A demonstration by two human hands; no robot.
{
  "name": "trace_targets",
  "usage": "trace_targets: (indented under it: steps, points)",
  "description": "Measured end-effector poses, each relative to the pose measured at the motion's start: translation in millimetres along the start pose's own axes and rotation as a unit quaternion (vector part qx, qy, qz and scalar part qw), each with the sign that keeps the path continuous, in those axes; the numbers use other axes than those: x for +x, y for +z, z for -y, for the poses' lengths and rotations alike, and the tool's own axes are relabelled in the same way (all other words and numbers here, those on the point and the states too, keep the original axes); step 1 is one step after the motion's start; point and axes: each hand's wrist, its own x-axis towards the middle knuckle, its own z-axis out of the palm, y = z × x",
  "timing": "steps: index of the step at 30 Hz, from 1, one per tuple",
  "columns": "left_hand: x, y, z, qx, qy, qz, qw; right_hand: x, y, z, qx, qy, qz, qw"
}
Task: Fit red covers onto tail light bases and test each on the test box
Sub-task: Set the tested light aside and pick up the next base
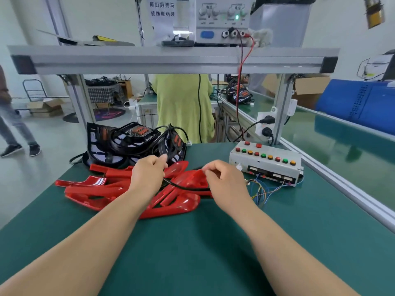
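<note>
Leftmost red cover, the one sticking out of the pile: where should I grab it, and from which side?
Probably pinch the leftmost red cover by its narrow arm at the far-left tip, coming from the left. That end lies free on the green mat, while its right part runs into the pile beside the left hand.

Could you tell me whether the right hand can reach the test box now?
Probably yes: the test box sits just beyond the right hand, with only loose wires between.
</note>
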Motion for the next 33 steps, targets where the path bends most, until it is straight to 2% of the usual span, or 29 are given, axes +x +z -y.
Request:
trace_targets:
  steps: [6, 12, 16, 21, 24, 28, 30, 33]
  points:
    - [13.1, 1.8, 3.4, 0.091, 0.013, -0.015, 0.996, -2.7, 5.0, -18.0, 0.009, 0.013, 0.012, 1.000]
    - [28.4, 5.3, -14.3, 0.261, 0.010, -0.010, 0.965, -4.9, 2.9, -22.9, 0.010, 0.012, 0.029, 0.999]
    - [35.7, 7.9, -12.1, 0.288, -0.002, 0.006, 0.958, -3.8, 0.0, -22.6, 0.011, 0.020, 0.031, 0.999]
    - [55.5, -1.3, -1.6, 0.276, 0.059, -0.084, 0.956, -4.7, 0.3, -23.0, 0.012, 0.021, 0.034, 0.999]
    - [74.6, -16.2, 5.3, 0.365, 0.104, -0.115, 0.918, -4.4, 2.6, -22.8, 0.010, 0.020, 0.037, 0.999]
    - [91.1, -31.6, 14.2, 0.525, 0.131, -0.055, 0.839, -5.4, 3.9, -22.5, 0.016, 0.021, 0.039, 0.999]
    - [95.8, -34.3, 16.7, 0.551, 0.137, -0.035, 0.822, -5.5, 4.0, -21.8, 0.015, 0.020, 0.040, 0.999]
    - [98.0, -33.9, 13.4, 0.555, 0.134, -0.017, 0.821, -6.0, 4.1, -20.7, 0.011, 0.023, 0.044, 0.999]
